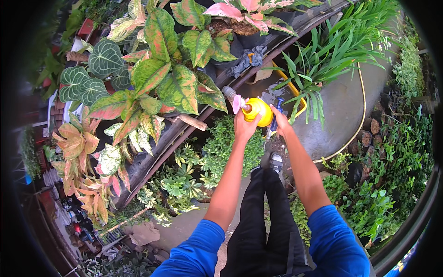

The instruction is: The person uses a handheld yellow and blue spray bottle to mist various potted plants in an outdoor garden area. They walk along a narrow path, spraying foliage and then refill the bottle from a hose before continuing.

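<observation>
My left hand (245,127) is closed around a yellow plastic bottle (260,113), which lies tilted on its side. At the bottle's left end is a pink round piece (238,104) on a short neck. Close against the bottle's other end, my right hand (283,122) holds a slim blue plastic tool (274,124) with a pale tip pointing down. My fingers hide part of this tool, so its exact kind is unclear. The right fingertips reach the bottle's edge. Both hands are in front of me, beside a wooden plant bench (166,142).
Potted aglaonemas (162,79) with broad variegated leaves crowd the bench, and a grey cloth (247,61) lies on its edge. Beyond my hands is a yellow-rimmed basin (304,106). A pale hose (362,86) curves over the concrete floor (332,128). Low shrubs (232,145) grow below the bench.
</observation>
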The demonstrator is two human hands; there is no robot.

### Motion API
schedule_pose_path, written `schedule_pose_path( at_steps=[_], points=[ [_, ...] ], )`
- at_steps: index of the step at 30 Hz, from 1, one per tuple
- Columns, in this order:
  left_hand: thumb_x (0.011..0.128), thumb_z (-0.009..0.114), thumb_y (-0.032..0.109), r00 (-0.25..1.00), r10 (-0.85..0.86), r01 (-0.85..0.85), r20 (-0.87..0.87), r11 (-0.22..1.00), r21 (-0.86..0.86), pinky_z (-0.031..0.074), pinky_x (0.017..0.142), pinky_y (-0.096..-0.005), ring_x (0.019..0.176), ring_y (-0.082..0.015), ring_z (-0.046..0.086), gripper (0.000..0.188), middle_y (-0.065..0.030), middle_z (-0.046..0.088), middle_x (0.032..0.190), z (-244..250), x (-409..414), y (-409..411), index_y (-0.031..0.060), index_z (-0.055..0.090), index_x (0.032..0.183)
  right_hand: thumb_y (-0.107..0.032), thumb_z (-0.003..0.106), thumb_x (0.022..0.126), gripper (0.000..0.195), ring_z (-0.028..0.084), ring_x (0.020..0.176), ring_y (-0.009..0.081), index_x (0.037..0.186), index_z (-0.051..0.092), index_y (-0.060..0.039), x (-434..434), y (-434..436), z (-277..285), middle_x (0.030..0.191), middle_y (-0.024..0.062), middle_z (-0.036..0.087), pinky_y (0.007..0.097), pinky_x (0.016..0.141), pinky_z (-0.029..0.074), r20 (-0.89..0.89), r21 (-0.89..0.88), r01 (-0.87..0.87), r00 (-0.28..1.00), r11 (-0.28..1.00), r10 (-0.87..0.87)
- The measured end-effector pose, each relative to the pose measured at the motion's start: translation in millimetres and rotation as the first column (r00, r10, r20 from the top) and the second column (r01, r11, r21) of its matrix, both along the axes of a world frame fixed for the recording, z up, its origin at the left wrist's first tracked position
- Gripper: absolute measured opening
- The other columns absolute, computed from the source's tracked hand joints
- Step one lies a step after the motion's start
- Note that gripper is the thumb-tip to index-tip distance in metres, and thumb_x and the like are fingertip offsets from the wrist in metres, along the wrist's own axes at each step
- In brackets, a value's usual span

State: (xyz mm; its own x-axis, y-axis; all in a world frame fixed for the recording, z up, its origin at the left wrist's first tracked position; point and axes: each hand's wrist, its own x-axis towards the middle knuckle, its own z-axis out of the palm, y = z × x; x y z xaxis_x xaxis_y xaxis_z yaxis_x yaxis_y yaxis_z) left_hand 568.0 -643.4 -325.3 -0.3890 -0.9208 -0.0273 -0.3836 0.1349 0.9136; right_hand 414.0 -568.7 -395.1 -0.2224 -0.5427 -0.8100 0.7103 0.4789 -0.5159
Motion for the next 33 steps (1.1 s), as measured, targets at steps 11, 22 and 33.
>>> schedule_pose_path(
  at_steps=[11, 22, 33],
  points=[
    [0.096, 0.028, 0.072, 0.644, 0.258, 0.414, -0.721, 0.675, 0.611, 0.019, 0.119, -0.0461, 0.146, -0.0247, 0.026, 0.087, -0.0084, 0.031, 0.158, -16, 27, -12, 0.0071, 0.028, 0.153, -0.06, 0.075, 0.078, 0.082, 0.07, 0.094, 0.0263, 0.123, 0.055, 0.0045, -3, -15, -54, 0.114, 0.017, 0.065, 0.047, 0.081, 0.058, -0.136, 0.128, 0.096, 0.988, 0.987, -0.079],
    [0.094, 0.054, 0.055, 0.782, 0.12, 0.276, -0.612, 0.813, 0.512, 0.043, 0.107, -0.0456, 0.129, -0.0279, 0.051, 0.069, -0.0103, 0.047, 0.144, -16, 39, -38, 0.0081, 0.038, 0.142, -0.072, 0.068, 0.075, 0.104, 0.039, 0.137, 0.034, 0.138, 0.047, 0.0084, -4, 0, -93, 0.144, 0.0231, 0.046, 0.0526, 0.113, 0.028, -0.081, 0.073, 0.004, 0.997, 0.997, 0.002],
    [0.072, 0.085, 0.028, 0.928, -0.37, 0.373, -0.048, 0.919, 0.129, 0.047, 0.097, -0.0382, 0.114, -0.0246, 0.058, 0.065, -0.01, 0.059, 0.121, 23, 79, -83, 0.0093, 0.057, 0.127, -0.069, 0.067, 0.078, 0.092, 0.048, 0.127, 0.0301, 0.132, 0.055, 0.0047, 7, -16, -68, 0.133, 0.0184, 0.056, 0.0473, 0.111, 0.03, -0.128, 0.052, -0.058, 0.99, 0.997, 0.064]
  ],
)
